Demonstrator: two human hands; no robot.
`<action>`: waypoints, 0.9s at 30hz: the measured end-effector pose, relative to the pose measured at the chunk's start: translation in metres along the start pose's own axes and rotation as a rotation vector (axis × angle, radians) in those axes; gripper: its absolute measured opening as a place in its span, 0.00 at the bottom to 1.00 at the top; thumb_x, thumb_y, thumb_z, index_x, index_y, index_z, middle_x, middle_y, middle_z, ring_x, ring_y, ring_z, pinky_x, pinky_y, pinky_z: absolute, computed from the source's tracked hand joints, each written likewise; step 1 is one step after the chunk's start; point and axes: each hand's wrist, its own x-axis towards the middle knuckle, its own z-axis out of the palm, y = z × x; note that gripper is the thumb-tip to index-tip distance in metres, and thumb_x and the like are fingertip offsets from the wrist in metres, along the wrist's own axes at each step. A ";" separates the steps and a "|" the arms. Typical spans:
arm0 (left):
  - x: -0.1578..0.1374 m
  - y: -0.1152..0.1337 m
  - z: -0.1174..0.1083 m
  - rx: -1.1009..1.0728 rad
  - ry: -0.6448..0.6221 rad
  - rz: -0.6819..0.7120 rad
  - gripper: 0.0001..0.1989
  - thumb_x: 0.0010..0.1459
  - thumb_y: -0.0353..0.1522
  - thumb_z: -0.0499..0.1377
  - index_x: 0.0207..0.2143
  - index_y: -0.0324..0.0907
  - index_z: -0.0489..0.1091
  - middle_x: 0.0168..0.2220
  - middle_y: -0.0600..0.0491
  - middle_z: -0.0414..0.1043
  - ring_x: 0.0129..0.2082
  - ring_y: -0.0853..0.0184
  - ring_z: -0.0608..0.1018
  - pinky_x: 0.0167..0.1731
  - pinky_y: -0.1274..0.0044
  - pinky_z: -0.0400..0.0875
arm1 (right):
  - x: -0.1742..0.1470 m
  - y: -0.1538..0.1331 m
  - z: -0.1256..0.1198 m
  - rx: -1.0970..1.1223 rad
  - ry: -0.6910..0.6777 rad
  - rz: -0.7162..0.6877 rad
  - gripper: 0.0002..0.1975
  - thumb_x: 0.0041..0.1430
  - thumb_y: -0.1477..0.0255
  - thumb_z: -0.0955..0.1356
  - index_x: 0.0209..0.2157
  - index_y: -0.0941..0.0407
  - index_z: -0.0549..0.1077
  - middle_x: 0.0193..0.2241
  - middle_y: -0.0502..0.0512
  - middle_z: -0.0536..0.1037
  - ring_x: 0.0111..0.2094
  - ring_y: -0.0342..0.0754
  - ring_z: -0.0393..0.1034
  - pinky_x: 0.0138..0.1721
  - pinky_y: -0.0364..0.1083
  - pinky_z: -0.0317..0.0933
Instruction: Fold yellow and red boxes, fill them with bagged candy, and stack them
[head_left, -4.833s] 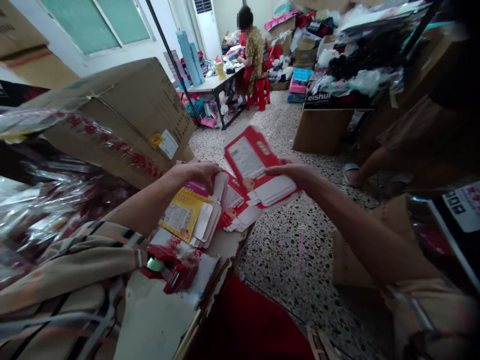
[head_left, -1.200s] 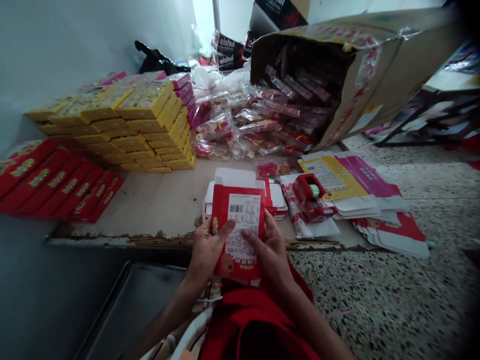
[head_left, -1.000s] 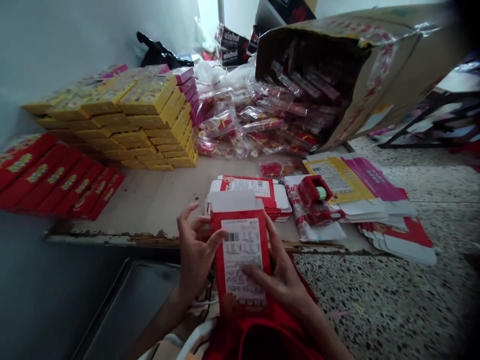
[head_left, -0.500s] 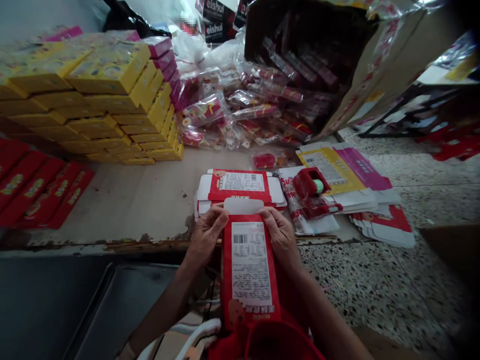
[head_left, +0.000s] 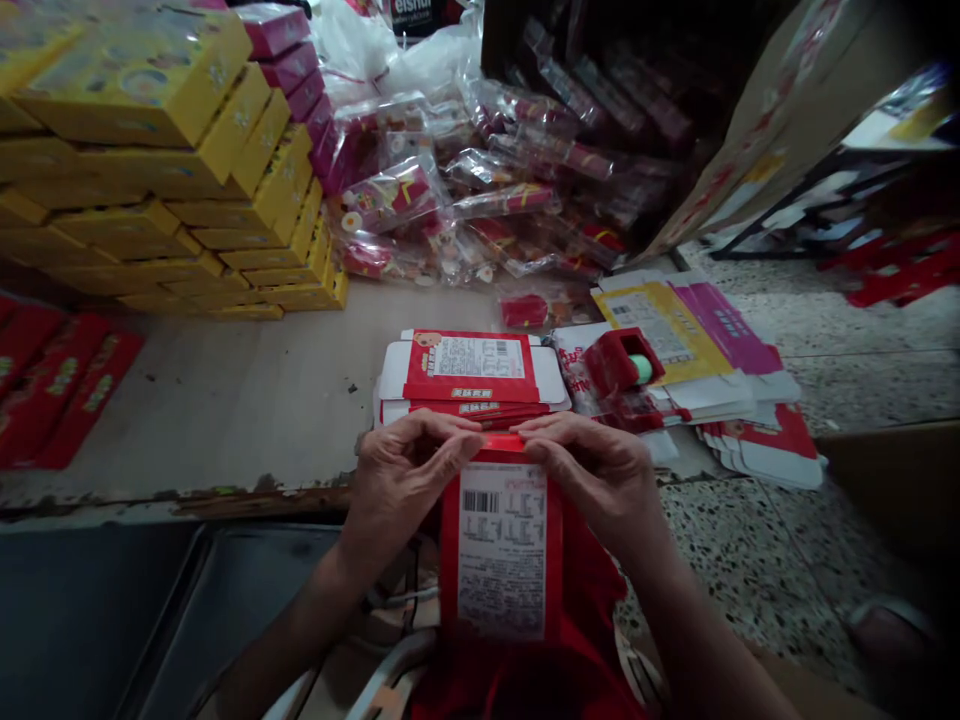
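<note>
A red carton [head_left: 501,550] with a white printed panel and barcode lies toward my lap, its far end between my two hands. My left hand [head_left: 409,470] pinches the left corner of that end, thumb on the near side. At the right corner, my right hand [head_left: 589,465] grips in the same way with thumb and fingers. A red end flap shows between the fingertips; the white tongue is out of sight. Just beyond my hands, flattened red cartons [head_left: 472,365] lie stacked on the table.
Yellow boxes [head_left: 150,100] are piled at the left, red boxes [head_left: 67,385] nearer. Plastic-wrapped packets [head_left: 465,200] spill from a big cardboard box [head_left: 772,130]. A red tape dispenser [head_left: 621,365] sits beside flat yellow cartons [head_left: 664,325]. The table [head_left: 247,400] ends at a chipped front edge.
The white tongue at the carton's far end has gone from view and a red flap shows there. My hands have turned inward, fingertips closer together. The view has tilted down slightly.
</note>
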 end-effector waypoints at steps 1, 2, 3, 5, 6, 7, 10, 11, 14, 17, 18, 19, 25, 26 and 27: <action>0.002 0.003 0.003 -0.012 0.015 -0.040 0.10 0.55 0.37 0.72 0.32 0.41 0.77 0.35 0.51 0.81 0.34 0.66 0.80 0.34 0.79 0.75 | 0.003 -0.003 0.003 0.036 0.023 0.044 0.03 0.62 0.68 0.75 0.37 0.52 0.82 0.35 0.52 0.84 0.35 0.47 0.77 0.35 0.43 0.70; 0.004 0.006 0.005 -0.034 0.013 -0.079 0.10 0.54 0.37 0.72 0.31 0.41 0.77 0.32 0.53 0.80 0.30 0.68 0.79 0.30 0.80 0.74 | 0.005 -0.006 0.005 0.079 0.035 0.087 0.04 0.60 0.68 0.76 0.37 0.52 0.81 0.32 0.50 0.83 0.32 0.45 0.76 0.32 0.42 0.68; 0.006 0.009 0.007 -0.064 -0.002 -0.111 0.10 0.55 0.37 0.72 0.32 0.41 0.77 0.30 0.55 0.79 0.28 0.70 0.78 0.29 0.81 0.72 | 0.008 -0.008 0.007 0.128 0.041 0.121 0.05 0.59 0.68 0.77 0.36 0.52 0.81 0.30 0.49 0.82 0.30 0.43 0.74 0.30 0.40 0.67; 0.008 0.013 0.009 -0.105 -0.025 -0.129 0.09 0.56 0.37 0.71 0.33 0.42 0.76 0.29 0.57 0.78 0.27 0.70 0.77 0.29 0.81 0.72 | 0.012 -0.011 0.008 0.215 0.042 0.161 0.06 0.57 0.68 0.78 0.33 0.52 0.80 0.28 0.47 0.80 0.28 0.41 0.72 0.29 0.39 0.66; 0.008 0.014 0.008 -0.097 -0.027 -0.121 0.08 0.57 0.37 0.70 0.33 0.43 0.77 0.29 0.56 0.79 0.28 0.70 0.78 0.31 0.80 0.73 | 0.013 -0.011 0.006 0.248 0.035 0.179 0.06 0.57 0.68 0.78 0.31 0.53 0.80 0.27 0.47 0.80 0.28 0.41 0.72 0.30 0.39 0.66; 0.007 0.013 0.006 -0.071 -0.025 -0.103 0.08 0.59 0.37 0.69 0.33 0.43 0.78 0.31 0.55 0.79 0.31 0.69 0.78 0.33 0.79 0.74 | 0.013 -0.009 0.004 0.280 0.033 0.200 0.06 0.56 0.68 0.78 0.30 0.53 0.80 0.27 0.47 0.81 0.28 0.41 0.73 0.30 0.39 0.67; -0.001 0.006 -0.003 0.039 -0.068 -0.035 0.11 0.64 0.40 0.64 0.38 0.42 0.81 0.39 0.50 0.82 0.40 0.64 0.81 0.42 0.78 0.75 | 0.006 0.001 -0.005 0.359 0.006 0.274 0.08 0.51 0.68 0.81 0.34 0.52 0.83 0.30 0.49 0.83 0.30 0.44 0.76 0.31 0.42 0.71; -0.004 0.002 -0.006 0.045 -0.113 -0.021 0.11 0.64 0.40 0.64 0.40 0.42 0.81 0.42 0.49 0.82 0.43 0.63 0.81 0.43 0.77 0.75 | 0.003 0.005 -0.007 0.363 -0.020 0.289 0.12 0.49 0.69 0.81 0.37 0.51 0.83 0.33 0.50 0.84 0.32 0.45 0.78 0.34 0.43 0.72; -0.013 -0.010 -0.002 -0.043 -0.242 -0.045 0.17 0.55 0.38 0.72 0.45 0.44 0.78 0.45 0.50 0.81 0.43 0.61 0.82 0.40 0.77 0.78 | -0.009 0.013 -0.010 0.339 -0.047 0.271 0.14 0.48 0.70 0.82 0.39 0.51 0.83 0.41 0.52 0.85 0.42 0.49 0.80 0.44 0.47 0.74; -0.015 -0.010 0.017 -0.102 -0.205 -0.129 0.15 0.58 0.37 0.70 0.45 0.46 0.72 0.38 0.54 0.80 0.33 0.66 0.81 0.32 0.78 0.78 | -0.014 0.008 -0.023 0.227 -0.019 0.186 0.14 0.49 0.67 0.81 0.39 0.51 0.82 0.47 0.54 0.84 0.47 0.52 0.78 0.48 0.50 0.73; -0.013 -0.006 0.023 -0.096 -0.158 -0.126 0.13 0.60 0.38 0.68 0.44 0.46 0.70 0.36 0.55 0.79 0.30 0.68 0.80 0.30 0.78 0.77 | -0.013 0.004 -0.033 0.168 -0.013 0.161 0.19 0.49 0.65 0.81 0.43 0.50 0.81 0.49 0.55 0.82 0.48 0.53 0.78 0.48 0.51 0.73; -0.009 -0.001 0.030 -0.082 -0.095 -0.093 0.11 0.62 0.38 0.66 0.43 0.46 0.69 0.34 0.57 0.78 0.27 0.69 0.79 0.28 0.79 0.76 | -0.012 0.000 -0.048 0.099 0.025 0.134 0.24 0.50 0.64 0.81 0.49 0.49 0.79 0.52 0.56 0.81 0.48 0.53 0.78 0.48 0.52 0.73; 0.026 0.021 0.046 0.008 0.107 0.140 0.13 0.60 0.41 0.67 0.38 0.46 0.67 0.32 0.58 0.73 0.27 0.70 0.76 0.24 0.81 0.72 | 0.009 0.007 -0.147 -0.434 0.309 0.249 0.22 0.56 0.52 0.74 0.42 0.56 0.81 0.40 0.60 0.82 0.41 0.54 0.75 0.42 0.51 0.68; 0.028 0.019 0.046 0.049 0.078 0.131 0.13 0.60 0.41 0.67 0.38 0.45 0.67 0.32 0.58 0.73 0.27 0.70 0.75 0.24 0.81 0.71 | 0.013 0.013 -0.154 -0.421 0.226 0.305 0.22 0.55 0.51 0.74 0.38 0.56 0.82 0.37 0.59 0.82 0.39 0.54 0.74 0.41 0.51 0.67; 0.029 0.017 0.047 0.099 0.044 0.114 0.13 0.60 0.42 0.67 0.39 0.45 0.68 0.32 0.57 0.73 0.27 0.70 0.75 0.25 0.81 0.71 | 0.016 0.018 -0.158 -0.366 0.160 0.346 0.22 0.55 0.50 0.74 0.34 0.56 0.82 0.35 0.58 0.82 0.37 0.52 0.74 0.40 0.50 0.66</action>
